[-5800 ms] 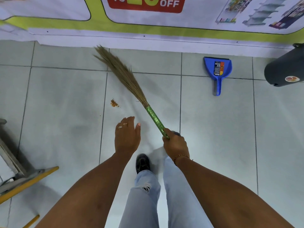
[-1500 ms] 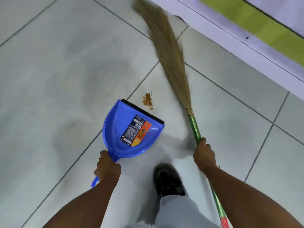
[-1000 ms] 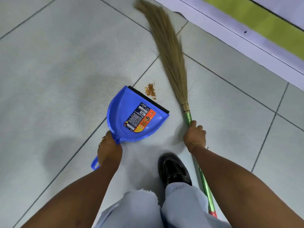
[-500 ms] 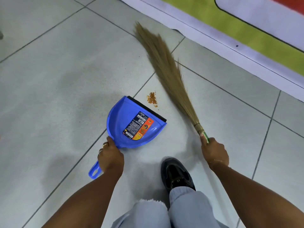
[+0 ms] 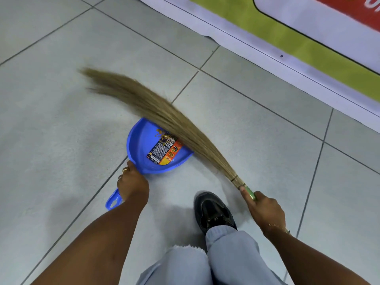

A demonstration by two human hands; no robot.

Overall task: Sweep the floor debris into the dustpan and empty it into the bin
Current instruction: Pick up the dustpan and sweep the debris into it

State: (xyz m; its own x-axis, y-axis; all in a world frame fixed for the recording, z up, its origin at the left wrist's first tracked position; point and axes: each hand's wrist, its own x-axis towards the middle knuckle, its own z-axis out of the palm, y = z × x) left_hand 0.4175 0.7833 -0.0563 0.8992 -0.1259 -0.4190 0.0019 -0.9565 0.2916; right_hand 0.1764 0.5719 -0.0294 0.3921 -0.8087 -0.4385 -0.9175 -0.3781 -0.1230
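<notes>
**Sweeping crumbs into the blue dustpan**

Looking down, I lose the front lip of the dustpan point(image 5: 141, 149) under the broom point(image 5: 164, 120) bristles, which lie slantwise across its mouth and are blurred toward their tips on the left. The broom's green handle point(image 5: 251, 194) shows only as a short stub before my fist swallows it. The dustpan's own handle is mostly under my palm, only its looped end poking out behind.

Inside the pan, orange-brown debris point(image 5: 164, 136) sits scattered at the upper edge of the printed label point(image 5: 164, 151), right against the bristles. I cannot tell whether any remains on the floor point(image 5: 51, 130) beneath them.

My left hand point(image 5: 132, 185) is closed around the dustpan handle, rings showing on two fingers, holding the pan on the tiles. My right hand point(image 5: 264, 209) is clenched on the broom handle just below the bristle binding. My black shoe point(image 5: 213, 212) stands between both hands.
</notes>
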